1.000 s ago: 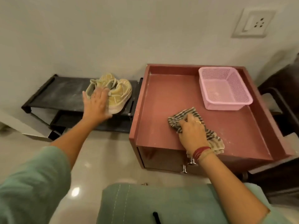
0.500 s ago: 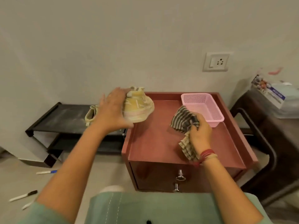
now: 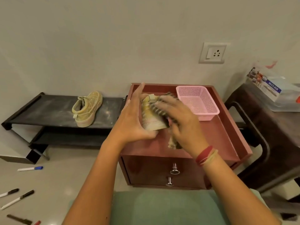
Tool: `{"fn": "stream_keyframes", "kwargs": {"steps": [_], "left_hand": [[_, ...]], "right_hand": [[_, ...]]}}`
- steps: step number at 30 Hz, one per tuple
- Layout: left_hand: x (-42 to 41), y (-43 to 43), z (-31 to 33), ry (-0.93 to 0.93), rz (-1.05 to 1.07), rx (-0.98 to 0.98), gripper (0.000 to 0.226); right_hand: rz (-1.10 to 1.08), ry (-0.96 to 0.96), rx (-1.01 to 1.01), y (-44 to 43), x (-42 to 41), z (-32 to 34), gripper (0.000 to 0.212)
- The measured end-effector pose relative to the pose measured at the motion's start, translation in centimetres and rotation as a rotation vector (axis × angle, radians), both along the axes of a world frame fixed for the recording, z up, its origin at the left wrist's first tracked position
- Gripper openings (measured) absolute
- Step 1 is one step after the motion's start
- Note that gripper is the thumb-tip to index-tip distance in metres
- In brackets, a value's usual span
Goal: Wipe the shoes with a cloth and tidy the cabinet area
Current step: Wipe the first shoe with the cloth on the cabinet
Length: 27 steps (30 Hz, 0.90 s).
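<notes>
On the floor at your far left lie several markers [image 3: 30, 168], one white with a blue cap, the others dark-capped, none with print you could read. Beyond them the low black shoe rack [image 3: 53, 109] stands against the wall, its top shelf dusty, and one yellow shoe [image 3: 87, 108] sits on that shelf with its heel toward you and its toe toward the wall. Your left hand [image 3: 133, 124] grips the other shoe [image 3: 150, 116] from its left side, thumb curled under the sole and fingers spread up along the upper, holding it in the air over the left part of the red cabinet [image 3: 227, 140]. Your right hand [image 3: 181, 122] presses the striped cloth [image 3: 174, 142] against the right side of that shoe; it is closed on the cloth, and a loose end hangs below your palm toward the cabinet top. The hand and cloth are motion-blurred. Red and yellow thread bands [image 3: 205, 155] circle your right wrist. Two metal knobs [image 3: 174, 170] show on the cabinet front, one above the other. At the back right corner of the cabinet top sits a pink mesh basket [image 3: 197, 101]. On the wall above it is a white switch and socket plate [image 3: 213, 53]. At the far right, on a dark table [image 3: 259, 127], rests a clear plastic box [image 3: 274, 93] with a printed label; the white lettering on its blue strip appears to say "MULTI-BOX", though it is small and slanted.
</notes>
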State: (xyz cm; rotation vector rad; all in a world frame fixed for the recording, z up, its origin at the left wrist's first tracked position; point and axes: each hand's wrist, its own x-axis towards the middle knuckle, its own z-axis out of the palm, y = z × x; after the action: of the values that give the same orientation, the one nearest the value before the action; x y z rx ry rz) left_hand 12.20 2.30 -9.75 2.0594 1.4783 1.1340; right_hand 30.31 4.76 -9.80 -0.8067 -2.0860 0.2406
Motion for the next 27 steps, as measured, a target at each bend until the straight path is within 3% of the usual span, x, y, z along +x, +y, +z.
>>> {"fn": "stream_keyframes", "kwargs": {"steps": [3,9,13,17,21,25,27], "left_hand": [[0.4,-0.1,-0.2,0.017,0.003,0.044,0.125],[0.0,0.2,-0.6,-0.007,0.014,0.086,0.126],[-0.6,-0.2,-1.0,-0.023,-0.013,0.086,0.13],[-0.5,-0.3,-0.9,-0.014,-0.015,0.085,0.127],[-0.7,-0.5,-1.0,-0.037,-0.017,0.073,0.124],[-0.4,-0.8,-1.0,-0.052,-0.014,0.045,0.128],[-0.4,-1.0,-1.1,-0.029,0.005,0.052,0.13]], "right_hand": [[0.104,-0.243,0.109,0.5,-1.0,-0.8,0.043],[0.003,-0.033,-0.04,0.6,-1.3,-0.3,0.051],[0.145,-0.297,0.086,-0.9,-2.4,-0.8,0.04],[0.003,-0.019,-0.112,1.0,-1.1,0.4,0.055],[0.131,-0.257,0.019,-0.8,-2.4,-0.2,0.044],[0.004,-0.004,-0.117,1.3,-2.1,0.8,0.058],[0.001,-0.046,-0.085,1.0,-2.3,0.8,0.059]]}}
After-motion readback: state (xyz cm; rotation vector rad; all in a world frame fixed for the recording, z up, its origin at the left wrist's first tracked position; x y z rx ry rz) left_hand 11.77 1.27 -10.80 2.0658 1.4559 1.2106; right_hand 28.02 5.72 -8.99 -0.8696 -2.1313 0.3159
